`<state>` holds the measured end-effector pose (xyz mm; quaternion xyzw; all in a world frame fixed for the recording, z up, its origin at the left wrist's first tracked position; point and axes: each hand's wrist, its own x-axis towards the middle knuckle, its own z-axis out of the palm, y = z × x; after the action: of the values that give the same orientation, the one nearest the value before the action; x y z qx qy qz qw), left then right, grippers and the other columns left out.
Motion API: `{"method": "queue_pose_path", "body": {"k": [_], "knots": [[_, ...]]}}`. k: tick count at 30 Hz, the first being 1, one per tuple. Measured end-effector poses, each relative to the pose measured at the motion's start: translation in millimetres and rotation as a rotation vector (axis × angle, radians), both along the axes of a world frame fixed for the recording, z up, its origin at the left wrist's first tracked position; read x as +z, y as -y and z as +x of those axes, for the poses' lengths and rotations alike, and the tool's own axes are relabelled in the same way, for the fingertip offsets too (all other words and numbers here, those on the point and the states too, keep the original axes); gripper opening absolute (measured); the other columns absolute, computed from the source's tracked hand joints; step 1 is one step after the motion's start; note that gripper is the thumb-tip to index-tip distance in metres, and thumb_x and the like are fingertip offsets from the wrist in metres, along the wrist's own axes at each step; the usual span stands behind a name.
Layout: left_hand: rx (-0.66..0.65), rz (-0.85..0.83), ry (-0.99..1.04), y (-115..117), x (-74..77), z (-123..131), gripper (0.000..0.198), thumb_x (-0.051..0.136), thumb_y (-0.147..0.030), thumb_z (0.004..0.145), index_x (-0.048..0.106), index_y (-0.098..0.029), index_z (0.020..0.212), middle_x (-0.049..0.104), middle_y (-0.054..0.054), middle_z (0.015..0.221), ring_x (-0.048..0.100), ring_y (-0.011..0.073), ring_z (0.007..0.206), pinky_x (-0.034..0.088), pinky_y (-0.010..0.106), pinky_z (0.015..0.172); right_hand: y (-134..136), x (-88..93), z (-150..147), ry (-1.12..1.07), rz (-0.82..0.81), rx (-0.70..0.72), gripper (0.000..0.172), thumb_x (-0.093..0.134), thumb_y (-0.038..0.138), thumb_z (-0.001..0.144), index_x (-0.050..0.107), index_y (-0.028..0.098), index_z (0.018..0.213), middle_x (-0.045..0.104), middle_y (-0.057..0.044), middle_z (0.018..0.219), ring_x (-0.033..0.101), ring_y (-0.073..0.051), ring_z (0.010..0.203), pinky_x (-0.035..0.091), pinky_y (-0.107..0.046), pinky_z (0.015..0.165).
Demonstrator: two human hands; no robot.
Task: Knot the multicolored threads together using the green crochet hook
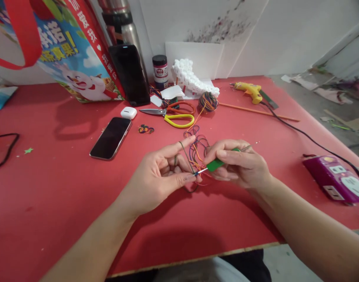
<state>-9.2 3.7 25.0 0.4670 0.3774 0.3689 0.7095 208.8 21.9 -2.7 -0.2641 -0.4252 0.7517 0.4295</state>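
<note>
Over the front middle of the red table, my left hand (156, 176) pinches a tiny dark piece of yarn work (196, 174) between thumb and fingers. A dark green strand of yarn (185, 150) runs from that piece up over the raised index finger. My right hand (245, 164) grips a crochet hook (215, 164) by its flat green handle. The hook's thin metal shaft points left, its tip at the pinched yarn and partly hidden there. Loose multicoloured yarn (198, 143) lies in tangled loops behind both hands, leading back to a yarn ball (208, 102).
Behind my hands lie scissors (179, 120) with red and yellow handles, a phone (111, 138) and a white earbud case (128, 113). Another phone (129, 74) leans upright against a steel flask (125, 33). Rightward are a yellow glue gun (249, 91) and a purple power strip (334, 178).
</note>
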Motion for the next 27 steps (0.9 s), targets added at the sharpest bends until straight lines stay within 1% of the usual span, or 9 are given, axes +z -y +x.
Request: {"method": "queue_pose_path", "body": {"k": [3,7,11,15,18,22,27], "knots": [[-0.038,-0.002,-0.051,2.7,0.3,1.9,0.082,0.080,-0.012,0.086,0.048,-0.015,0.162,0.076,0.001,0.080,0.077,0.0152,0.079,0.064,0.026,0.079,-4.4,2.8,8.1,0.055,0.005,0.044,0.023,0.080,0.034,0.088,0.083,0.012,0.083,0.056,0.002,0.047,0.035,-0.005,0.035,0.019,-0.021,0.037],[-0.028,-0.004,-0.090,4.5,3.4,3.8,0.081,0.077,-0.009,0.086,0.048,-0.013,0.161,0.075,0.001,0.080,0.077,0.0164,0.080,0.065,0.025,0.075,-8.0,2.7,14.4,0.113,-0.001,0.061,0.025,0.081,0.036,0.086,0.082,0.011,0.082,0.056,0.001,0.047,0.034,-0.006,0.035,0.015,-0.021,0.037],[-0.019,-0.030,-0.109,4.8,4.3,5.3,0.083,0.076,-0.007,0.085,0.046,-0.012,0.162,0.078,0.003,0.082,0.079,0.0181,0.081,0.066,0.027,0.074,-11.7,-0.4,20.2,0.159,0.031,0.047,0.024,0.081,0.035,0.086,0.081,0.012,0.081,0.056,0.001,0.047,0.033,-0.006,0.036,0.015,-0.021,0.037],[-0.007,-0.035,-0.109,4.7,2.9,6.5,0.082,0.077,-0.008,0.084,0.048,-0.011,0.161,0.080,0.004,0.083,0.080,0.0195,0.080,0.067,0.029,0.074,-13.8,-0.8,23.9,0.186,0.060,0.026,0.024,0.081,0.036,0.085,0.080,0.012,0.080,0.058,-0.001,0.048,0.034,-0.006,0.037,0.015,-0.021,0.037],[-0.006,-0.048,-0.128,4.0,3.4,6.9,0.084,0.075,-0.007,0.084,0.044,-0.010,0.163,0.081,0.004,0.083,0.081,0.0205,0.082,0.067,0.028,0.073,-13.6,1.3,24.2,0.181,0.038,0.020,0.024,0.082,0.035,0.084,0.081,0.012,0.080,0.057,0.000,0.047,0.033,-0.005,0.036,0.012,-0.021,0.036],[-0.024,-0.041,-0.136,3.0,3.5,5.4,0.089,0.075,-0.008,0.085,0.037,-0.008,0.166,0.082,0.005,0.085,0.080,0.0201,0.079,0.066,0.030,0.075,-13.1,3.1,23.5,0.173,0.011,0.001,0.027,0.083,0.038,0.083,0.080,0.011,0.080,0.053,0.002,0.045,0.030,-0.004,0.034,0.012,-0.021,0.036],[-0.046,-0.012,-0.120,3.3,-2.2,2.6,0.087,0.076,-0.012,0.087,0.038,-0.009,0.165,0.084,0.008,0.087,0.080,0.0204,0.076,0.067,0.033,0.076,-14.3,3.9,24.9,0.220,0.016,0.009,0.030,0.085,0.042,0.081,0.078,0.012,0.077,0.054,0.001,0.047,0.031,-0.005,0.036,0.012,-0.021,0.037]]}}
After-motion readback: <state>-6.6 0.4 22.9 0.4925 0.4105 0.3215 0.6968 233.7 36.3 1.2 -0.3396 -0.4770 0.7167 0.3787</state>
